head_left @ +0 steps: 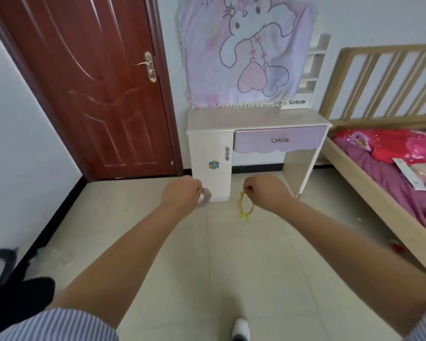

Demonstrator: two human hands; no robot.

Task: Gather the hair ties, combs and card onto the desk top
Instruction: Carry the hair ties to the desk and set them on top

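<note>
Left hand (182,194) pinches a grey hair tie (205,198); right hand (265,191) pinches a yellow hair tie (244,206), both dangling. Desk surface (253,118) lies straight ahead, well apart, both hands about equally near.

White dressing desk (256,119) with a lilac drawer (279,141) and a left cupboard door (210,158) stood against the pale far wall (379,20). Above the desk hung a pink-lilac cartoon cloth (244,48), covering whatever was behind it. Left of the desk was a shut reddish-brown door (91,82) with a metal handle (148,66). Right of the desk stood a pale wooden bed frame (384,70) with purple and red bedding (391,156). In front of the desk lay beige floor tiles (231,267), with dark skirting (54,217) along the left wall. Light was even and soft.
</note>
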